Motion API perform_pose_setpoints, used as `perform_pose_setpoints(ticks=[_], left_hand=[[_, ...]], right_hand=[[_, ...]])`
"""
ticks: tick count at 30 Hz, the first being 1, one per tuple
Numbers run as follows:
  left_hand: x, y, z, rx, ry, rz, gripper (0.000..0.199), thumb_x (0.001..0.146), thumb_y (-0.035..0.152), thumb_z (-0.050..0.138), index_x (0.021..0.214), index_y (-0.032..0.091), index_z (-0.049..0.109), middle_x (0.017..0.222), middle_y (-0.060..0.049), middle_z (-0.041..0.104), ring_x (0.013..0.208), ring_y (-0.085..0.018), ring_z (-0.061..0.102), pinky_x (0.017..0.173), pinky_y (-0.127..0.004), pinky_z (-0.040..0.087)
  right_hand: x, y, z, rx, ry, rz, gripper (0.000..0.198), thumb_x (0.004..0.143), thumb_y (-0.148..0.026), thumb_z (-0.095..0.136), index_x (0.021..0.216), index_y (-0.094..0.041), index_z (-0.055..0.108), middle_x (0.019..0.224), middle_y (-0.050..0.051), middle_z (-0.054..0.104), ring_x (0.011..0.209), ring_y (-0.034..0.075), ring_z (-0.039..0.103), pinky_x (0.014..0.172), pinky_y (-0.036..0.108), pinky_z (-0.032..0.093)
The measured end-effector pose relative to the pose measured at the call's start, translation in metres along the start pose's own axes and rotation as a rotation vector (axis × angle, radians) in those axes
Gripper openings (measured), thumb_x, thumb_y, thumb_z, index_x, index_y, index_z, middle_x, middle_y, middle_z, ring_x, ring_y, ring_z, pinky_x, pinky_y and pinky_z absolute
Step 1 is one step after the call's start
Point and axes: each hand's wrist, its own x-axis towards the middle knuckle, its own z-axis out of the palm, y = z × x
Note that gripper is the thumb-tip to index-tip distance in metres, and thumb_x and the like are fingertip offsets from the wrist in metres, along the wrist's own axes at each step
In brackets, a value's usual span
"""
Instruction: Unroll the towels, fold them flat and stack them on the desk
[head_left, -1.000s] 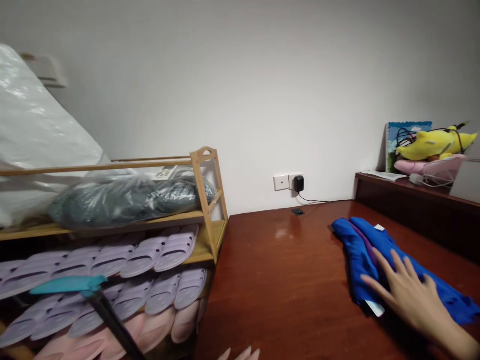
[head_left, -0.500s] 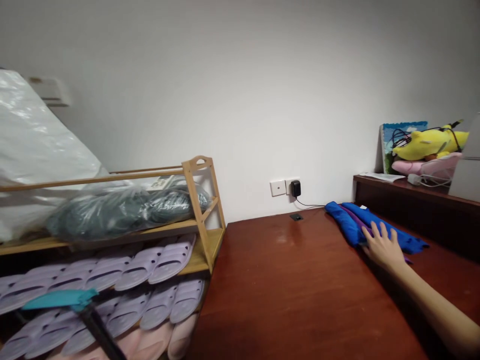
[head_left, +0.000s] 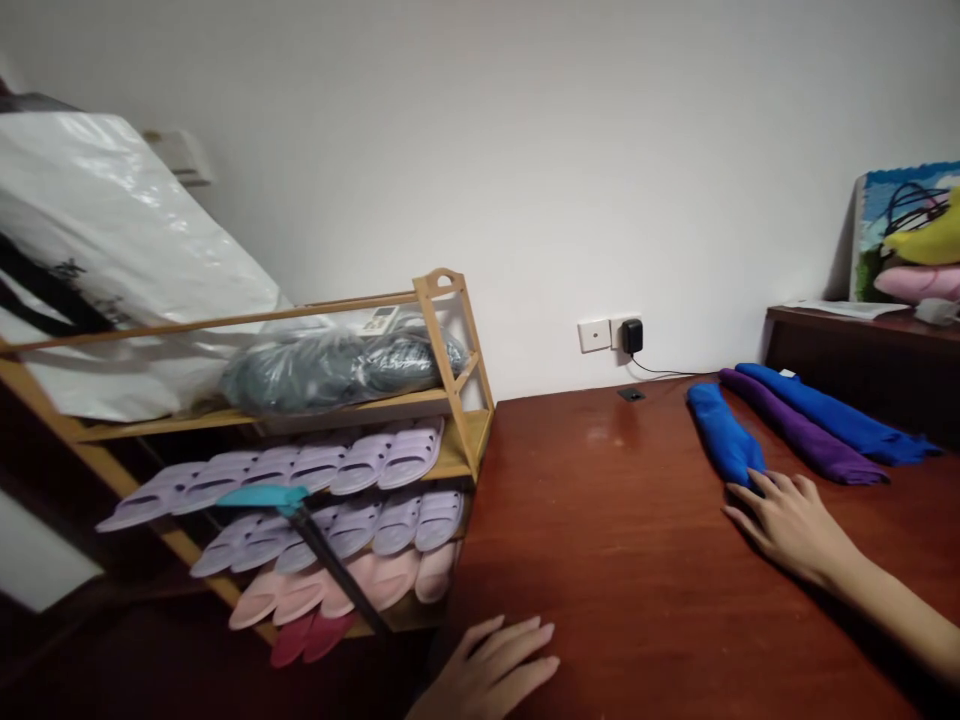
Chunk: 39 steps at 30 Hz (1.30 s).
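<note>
Three folded strips of cloth lie side by side at the right of the table (head_left: pixel 600 560). The nearest is a short blue folded cloth (head_left: pixel 718 430); its near end is under the fingertips of my right hand (head_left: pixel 795 525), whose fingers are spread and rest on it. Beyond it lies a purple folded cloth (head_left: pixel 806 430), and then a longer blue folded cloth (head_left: pixel 832 410) with a small white tag at its far end. My left hand (head_left: pixel 491 665) is at the table's near left edge, fingers stretched out and apart, holding nothing.
A wooden shoe rack (head_left: pixel 457 400) left of the table bears several lilac slippers (head_left: pixel 360 465), pink slippers (head_left: pixel 390 575) and a bagged dark bundle (head_left: pixel 337 370). A turquoise-headed pole (head_left: pixel 337 560) leans before it. A black adapter (head_left: pixel 632 337) is plugged into the wall. A raised shelf (head_left: pixel 825 318) stands at right.
My view has swung left and down. The cloths, bunched together before, now lie apart in separate strips. My right hand is at the nearest blue one. My left hand has come into view.
</note>
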Motion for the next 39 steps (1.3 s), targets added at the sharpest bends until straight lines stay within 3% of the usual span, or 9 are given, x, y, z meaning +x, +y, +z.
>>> perform_pose_setpoints(ticks=[8,11,14,22,25,28,31,35,39], left_hand=[[0.002,0.027,-0.029,-0.316,-0.123,-0.239,0.068,0.077,0.051,0.067,0.137,0.03,0.043,0.143,-0.006,0.042,0.131,-0.027,0.038,0.107,-0.048,0.029],[0.002,0.034,-0.037,-0.336,-0.131,-0.318,0.075,0.072,0.047,0.074,0.138,0.033,0.041,0.145,-0.005,0.039,0.133,-0.028,0.035,0.109,-0.052,0.024],[-0.001,0.037,-0.038,-0.341,-0.141,-0.338,0.073,0.074,0.041,0.073,0.139,0.035,0.038,0.146,-0.004,0.037,0.133,-0.028,0.033,0.108,-0.053,0.023],[0.031,0.05,-0.045,-0.234,-0.104,-0.382,0.043,0.09,0.037,0.054,0.132,0.03,0.048,0.138,-0.003,0.049,0.125,-0.023,0.046,0.103,-0.044,0.038],[0.066,0.059,-0.049,-0.144,-0.029,-0.363,0.041,0.093,0.026,0.046,0.134,0.024,0.046,0.14,-0.005,0.047,0.125,-0.022,0.046,0.105,-0.043,0.037],[0.092,0.064,-0.049,-0.073,0.036,-0.299,0.052,0.088,0.01,0.042,0.139,0.018,0.038,0.147,-0.008,0.035,0.134,-0.021,0.033,0.108,-0.041,0.032],[0.093,0.064,-0.045,-0.085,-0.019,-0.221,0.057,0.087,0.009,0.041,0.142,0.021,0.033,0.151,-0.006,0.028,0.138,-0.021,0.023,0.109,-0.043,0.029],[0.071,0.065,-0.031,-0.186,-0.168,-0.304,0.047,0.097,0.038,0.037,0.142,0.024,0.035,0.148,-0.006,0.033,0.136,-0.023,0.028,0.109,-0.048,0.029],[0.053,0.068,-0.02,-0.226,-0.191,-0.391,0.058,0.095,0.052,0.037,0.146,0.026,0.027,0.152,-0.005,0.023,0.139,-0.025,0.02,0.112,-0.051,0.019]], right_hand=[[-0.069,-0.049,-0.071,0.202,0.114,-0.06,0.04,0.086,-0.057,0.041,0.084,-0.027,0.066,0.083,0.004,0.061,0.077,0.02,0.055,0.084,0.044,0.037],[-0.068,-0.066,-0.07,0.207,0.182,0.048,0.044,0.088,-0.055,0.038,0.109,-0.024,0.06,0.098,0.007,0.064,0.083,0.021,0.058,0.079,0.039,0.042],[-0.071,-0.096,-0.058,0.101,0.188,0.001,0.05,0.09,-0.042,0.037,0.135,-0.022,0.041,0.124,0.01,0.056,0.101,0.026,0.055,0.08,0.041,0.043],[-0.09,-0.16,-0.068,-0.087,0.406,-0.003,0.047,0.079,-0.012,0.042,0.124,-0.012,0.053,0.109,0.017,0.062,0.09,0.031,0.057,0.073,0.048,0.046],[-0.091,-0.182,-0.08,-0.05,0.527,-0.118,0.046,0.075,-0.008,0.041,0.117,-0.015,0.059,0.1,0.015,0.066,0.085,0.029,0.06,0.068,0.043,0.05],[-0.093,-0.2,-0.098,0.117,0.566,-0.408,0.036,0.083,-0.019,0.044,0.115,-0.017,0.06,0.103,0.008,0.068,0.081,0.02,0.063,0.066,0.03,0.052],[-0.095,-0.195,-0.119,0.338,0.452,-0.639,0.032,0.089,-0.027,0.045,0.119,-0.023,0.057,0.106,-0.003,0.068,0.08,0.008,0.063,0.068,0.015,0.05],[-0.092,-0.165,-0.129,0.276,0.357,-0.392,0.035,0.088,-0.037,0.047,0.119,-0.024,0.058,0.121,0.003,0.061,0.103,0.016,0.061,0.082,0.027,0.053],[-0.097,-0.134,-0.108,0.226,0.194,-0.263,0.037,0.089,-0.047,0.042,0.119,-0.032,0.059,0.135,0.0,0.048,0.118,0.019,0.053,0.084,0.032,0.053]])
